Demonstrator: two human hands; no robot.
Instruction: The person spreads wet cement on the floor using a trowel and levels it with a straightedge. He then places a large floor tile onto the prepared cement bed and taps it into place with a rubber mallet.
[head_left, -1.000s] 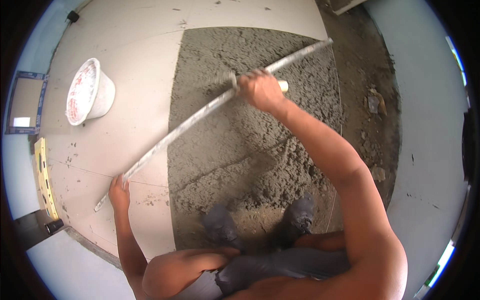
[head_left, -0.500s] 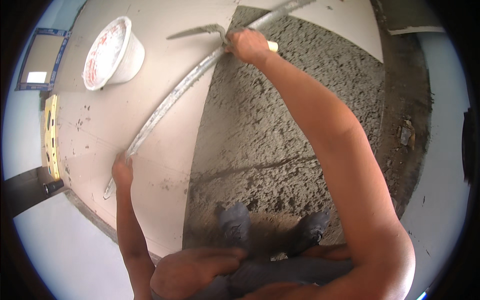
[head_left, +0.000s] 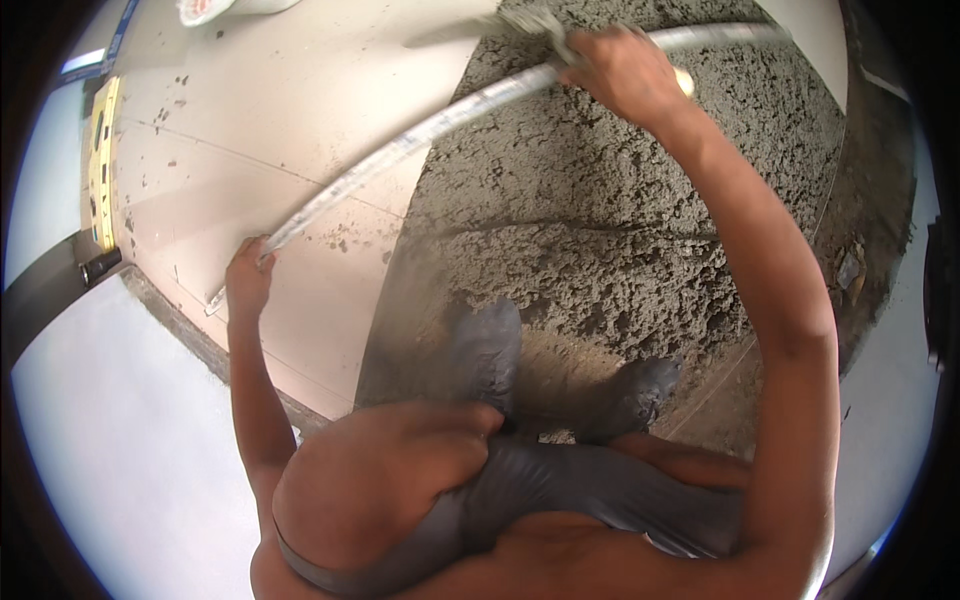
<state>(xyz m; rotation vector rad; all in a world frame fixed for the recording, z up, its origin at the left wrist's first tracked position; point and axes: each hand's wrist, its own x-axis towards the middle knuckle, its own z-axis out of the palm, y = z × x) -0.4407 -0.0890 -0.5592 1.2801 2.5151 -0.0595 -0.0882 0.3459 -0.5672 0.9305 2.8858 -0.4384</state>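
Note:
A long metal straightedge (head_left: pixel 400 142) runs slantwise from the pale tiles (head_left: pixel 240 100) on the left across the grey wet mortar bed (head_left: pixel 600 180). My left hand (head_left: pixel 250 272) is closed around its near end, above the tiles. Over the far part of the mortar, my right hand (head_left: pixel 628 78) grips a trowel, its fingers also at the straightedge. The trowel's blade (head_left: pixel 450 34) points left, smeared by motion, and its light yellow handle end (head_left: pixel 684 82) sticks out right of the hand. My fingers' exact hold on the bar is partly hidden.
My dark boots (head_left: pixel 495 345) stand at the mortar's near edge. A white bucket (head_left: pixel 245 8) is cut off by the upper edge. Against the left wall leans a yellow spirit level (head_left: pixel 103 165), with a black cylindrical object (head_left: pixel 100 265) beside it. Rubble (head_left: pixel 850 268) lies along the right wall.
The view has shifted, so the bucket now sits at the upper edge. My right hand and the straightedge's far part have moved right over the mortar; both hands keep their grip.

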